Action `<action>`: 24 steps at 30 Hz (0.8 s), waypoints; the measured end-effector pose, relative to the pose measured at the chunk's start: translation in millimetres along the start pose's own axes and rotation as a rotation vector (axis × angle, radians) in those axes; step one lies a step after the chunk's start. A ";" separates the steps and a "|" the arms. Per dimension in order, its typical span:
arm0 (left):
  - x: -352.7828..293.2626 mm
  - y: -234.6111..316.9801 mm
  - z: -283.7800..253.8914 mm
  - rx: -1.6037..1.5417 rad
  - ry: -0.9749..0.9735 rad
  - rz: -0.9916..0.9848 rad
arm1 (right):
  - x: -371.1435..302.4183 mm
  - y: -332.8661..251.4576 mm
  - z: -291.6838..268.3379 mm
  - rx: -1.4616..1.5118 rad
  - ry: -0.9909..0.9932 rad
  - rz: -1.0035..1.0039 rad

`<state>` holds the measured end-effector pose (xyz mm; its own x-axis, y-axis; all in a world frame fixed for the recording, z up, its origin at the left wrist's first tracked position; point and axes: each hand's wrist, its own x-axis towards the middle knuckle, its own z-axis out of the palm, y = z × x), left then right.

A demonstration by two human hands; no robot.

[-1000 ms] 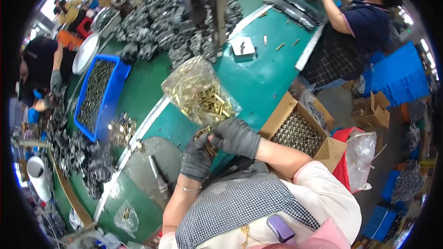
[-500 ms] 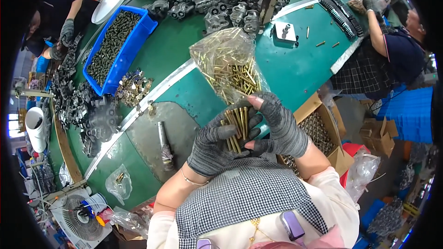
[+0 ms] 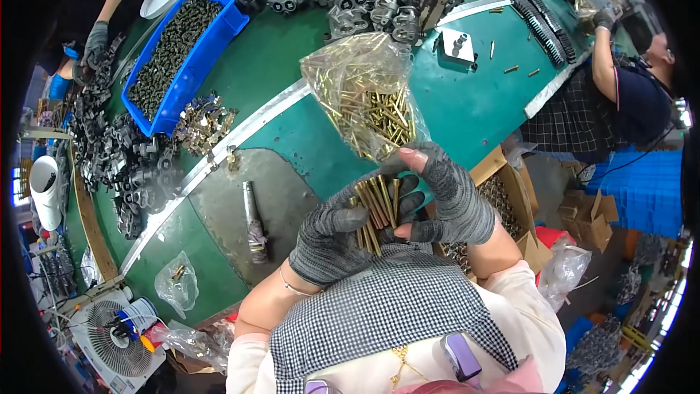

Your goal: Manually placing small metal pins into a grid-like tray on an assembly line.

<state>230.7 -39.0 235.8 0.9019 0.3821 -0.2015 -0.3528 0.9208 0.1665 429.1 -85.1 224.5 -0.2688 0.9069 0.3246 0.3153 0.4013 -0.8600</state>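
Observation:
A bundle of long gold-coloured screws (image 3: 375,208) stands roughly upright between my two gloved hands, close to my checked apron. My left hand (image 3: 328,237) wraps the bundle from the left, its thumb lying across the front. From the right, my right hand (image 3: 456,201) curls round it: the bare thumb tip touches near the lower ends, while the bare-tipped index finger rests above, beside the bag. Some of the right fingers are partly hidden behind the screws. Just beyond my hands lies an open clear plastic bag (image 3: 343,84) full of similar screws.
A blue bin (image 3: 200,62) of small dark parts stands left, with metal pieces (image 3: 200,128) beside it. A metal rod with a wrapped end (image 3: 252,222) lies on the bench. A white block fixture (image 3: 456,49) sits far right. Co-workers are at both sides; an open carton (image 3: 536,255) stands right.
The upper ends of the screws have fanned apart slightly in my hands. The right index finger has shifted a little away from them. The whole view has moved slightly.

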 end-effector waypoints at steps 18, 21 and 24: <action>-2.6 -2.5 -3.4 -0.013 -0.089 0.007 | 1.9 3.7 0.4 -0.087 0.064 -0.122; -3.0 -3.8 -8.3 -0.037 -0.093 0.007 | -1.7 7.8 1.4 -0.111 0.078 -0.141; -4.3 -5.2 -14.1 -0.047 -0.077 0.010 | -4.4 4.9 2.4 -0.124 0.095 -0.129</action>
<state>225.1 -44.4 222.2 0.9142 0.3854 -0.1251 -0.3714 0.9204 0.1219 429.7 -87.5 217.9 -0.2291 0.8528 0.4693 0.3948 0.5221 -0.7560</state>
